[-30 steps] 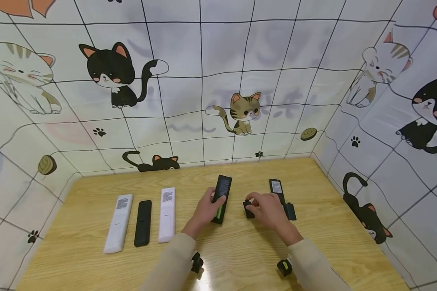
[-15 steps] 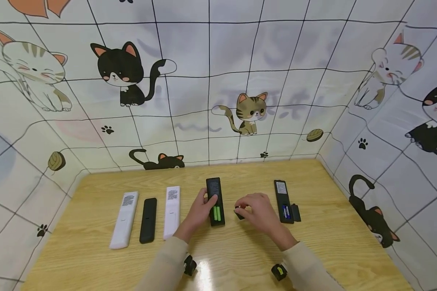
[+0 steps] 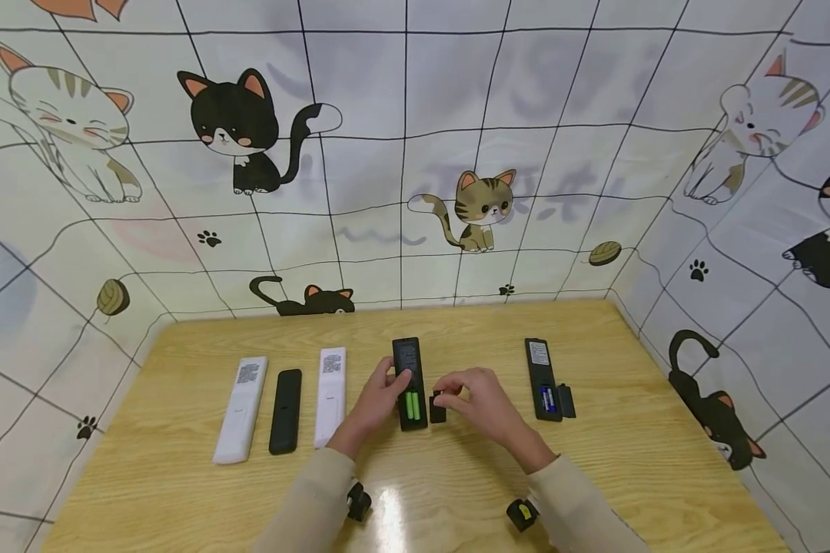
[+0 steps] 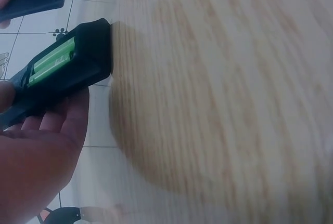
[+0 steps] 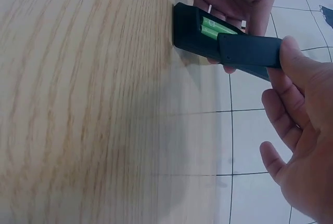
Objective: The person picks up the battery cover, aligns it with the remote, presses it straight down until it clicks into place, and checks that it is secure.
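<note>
My left hand [image 3: 376,399] grips a black remote control [image 3: 407,357], back side up, with the thumb on its edge. Its battery compartment is uncovered, and two green batteries [image 4: 54,63] lie side by side in it. Between thumb and fingers, my right hand [image 3: 480,403] pinches a small black battery cover [image 5: 248,50]. In the head view the cover is held just right of the remote, close to the compartment. The right wrist view shows it overlapping part of the remote; whether they touch I cannot tell.
A second black remote [image 3: 539,372] lies on the right with blue batteries showing and its loose cover [image 3: 566,401] beside it. To the left lie a white remote [image 3: 240,411], a black one [image 3: 286,411] and another white one [image 3: 330,395]. Cat-printed cloth walls enclose the wooden table [image 3: 629,461].
My right hand has carried the battery cover leftward, from near the far-right remote to beside the held one. The held remote has turned from tilted to nearly straight, baring both green batteries.
</note>
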Tool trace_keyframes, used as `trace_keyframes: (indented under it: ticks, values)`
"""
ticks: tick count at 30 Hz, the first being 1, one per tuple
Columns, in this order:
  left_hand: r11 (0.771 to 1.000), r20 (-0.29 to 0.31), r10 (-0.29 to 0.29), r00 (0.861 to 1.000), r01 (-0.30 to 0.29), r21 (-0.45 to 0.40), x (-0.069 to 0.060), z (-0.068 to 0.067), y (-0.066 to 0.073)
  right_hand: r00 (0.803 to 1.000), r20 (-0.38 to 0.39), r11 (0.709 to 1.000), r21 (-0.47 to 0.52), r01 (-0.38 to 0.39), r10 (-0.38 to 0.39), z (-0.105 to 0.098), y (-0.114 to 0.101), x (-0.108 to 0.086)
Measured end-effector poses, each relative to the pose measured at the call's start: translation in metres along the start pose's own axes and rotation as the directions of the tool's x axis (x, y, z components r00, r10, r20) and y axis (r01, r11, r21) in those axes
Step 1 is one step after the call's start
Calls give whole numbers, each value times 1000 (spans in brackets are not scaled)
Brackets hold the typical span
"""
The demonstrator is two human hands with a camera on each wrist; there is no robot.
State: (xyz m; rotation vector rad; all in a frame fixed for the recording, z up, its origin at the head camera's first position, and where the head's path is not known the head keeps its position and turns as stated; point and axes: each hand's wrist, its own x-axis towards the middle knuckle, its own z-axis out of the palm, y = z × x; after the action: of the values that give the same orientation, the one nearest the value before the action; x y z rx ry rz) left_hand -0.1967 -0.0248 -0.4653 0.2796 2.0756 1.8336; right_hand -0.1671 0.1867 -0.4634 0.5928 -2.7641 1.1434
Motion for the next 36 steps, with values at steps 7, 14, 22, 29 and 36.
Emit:
trace_keyframes:
  ticks: [7,14,22,29,36]
  values:
    - [1000,17,-2,1000,3,-20,0,-1,-3,1000,-7,1000,-16,5,-5,4,-1,0]
    - [1000,10,17,1000,-17,-25,-1,-2,-1,997,-33,984,-167,69,-75,10,-8,3]
    - [998,-19,51,999,-52,-48,11,-2,-21,995,-23,954,-287,90,-101,18,-16,12]
    - [997,-55,63,996,-65,-32,17,2,-34,995,-5,941,-325,90,-97,24,-17,17]
    - [997,-29,76,997,-76,-23,13,1,-25,989,-22,904,-411,122,-143,28,-18,18]
